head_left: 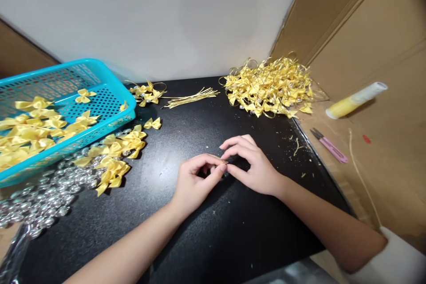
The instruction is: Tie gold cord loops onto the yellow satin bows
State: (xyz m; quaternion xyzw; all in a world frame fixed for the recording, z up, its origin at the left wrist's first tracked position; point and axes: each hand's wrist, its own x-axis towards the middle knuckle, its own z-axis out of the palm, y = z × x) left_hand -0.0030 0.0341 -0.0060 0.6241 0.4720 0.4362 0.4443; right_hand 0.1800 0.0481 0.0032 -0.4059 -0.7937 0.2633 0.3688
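Observation:
My left hand (199, 179) and my right hand (255, 164) meet at the fingertips above the middle of the black tabletop (213, 235). Thumb and index finger of the left are pinched together. Those of the right curl in and close at the same spot. Something small may be between them, but the fingers hide it and I cannot make out what it is. Left of my hands lie loose yellow ribbon bows (113, 173) next to a spread of shiny silver beads (49, 199). Behind them is a bundle of thin gold ties (193, 97).
A turquoise basket (124, 117) of yellow bows stands at left. A heap of bows with gold ties (269, 86) lies back right; a smaller cluster (148, 93) sits back left. Pink-handled thread snips (329, 145) and a yellow-white tube (356, 100) are on cardboard at right.

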